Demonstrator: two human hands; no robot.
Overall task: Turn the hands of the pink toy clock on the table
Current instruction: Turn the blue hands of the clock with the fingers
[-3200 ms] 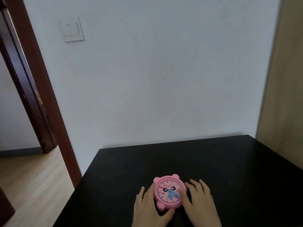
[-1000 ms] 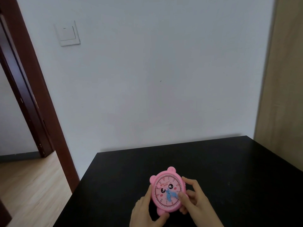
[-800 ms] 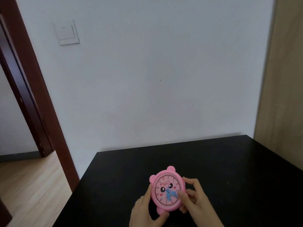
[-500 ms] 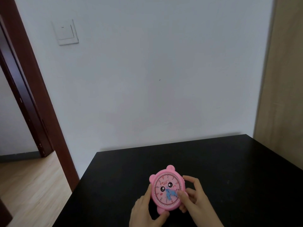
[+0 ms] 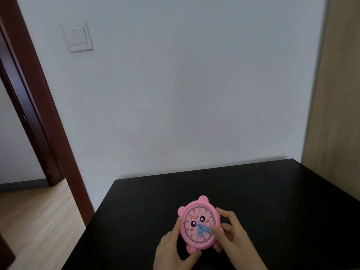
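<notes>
The pink toy clock (image 5: 196, 215) has two round ears, a cartoon face and blue hands (image 5: 202, 229). It is tilted up from the black table (image 5: 272, 201) near its front edge. My left hand (image 5: 172, 252) grips the clock's left side and bottom foot, with the thumb under it. My right hand (image 5: 231, 236) wraps the right rim, and its thumb tip presses on the blue hands at the lower right of the dial. The lower right rim is hidden behind my fingers.
A white wall rises directly behind the table. A dark brown door frame (image 5: 39, 106) and an open doorway with wooden floor (image 5: 35, 221) lie to the left. A beige panel (image 5: 339, 94) stands at the right. A light switch (image 5: 78, 37) is on the wall.
The clock was lifted from flat on the table to a tilted pose. In the last second the thumb on the blue hands has nudged them slightly; the hands' grip is unchanged.
</notes>
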